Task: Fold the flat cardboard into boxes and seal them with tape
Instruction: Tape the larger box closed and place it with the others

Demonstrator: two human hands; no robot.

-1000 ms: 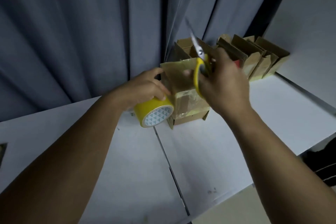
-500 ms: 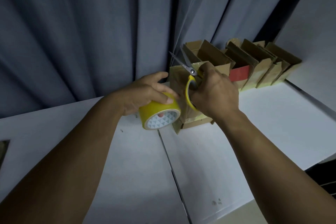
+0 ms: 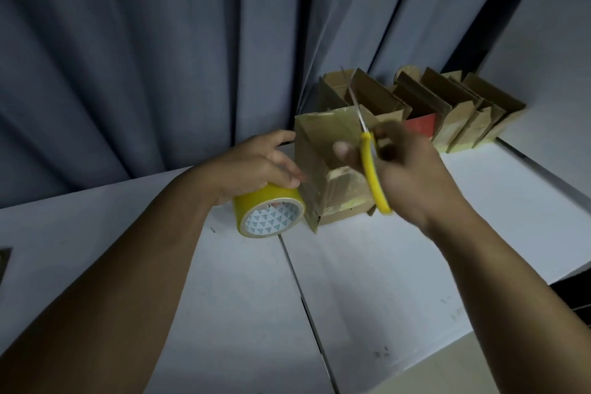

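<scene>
Now box (image 3: 323, 150) btwn L hand (image 3: 256, 163) w/ tape roll (image 3: 268, 211) & R hand (image 3: 412, 176)

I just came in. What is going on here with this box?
A person is taping a small cardboard box on the white table. The left hand grips a yellow tape roll right beside the box. The right hand holds yellow-handled scissors, blades pointing up past the box's top edge, probably to cut the tape. More folded boxes stand in a row behind.
</scene>
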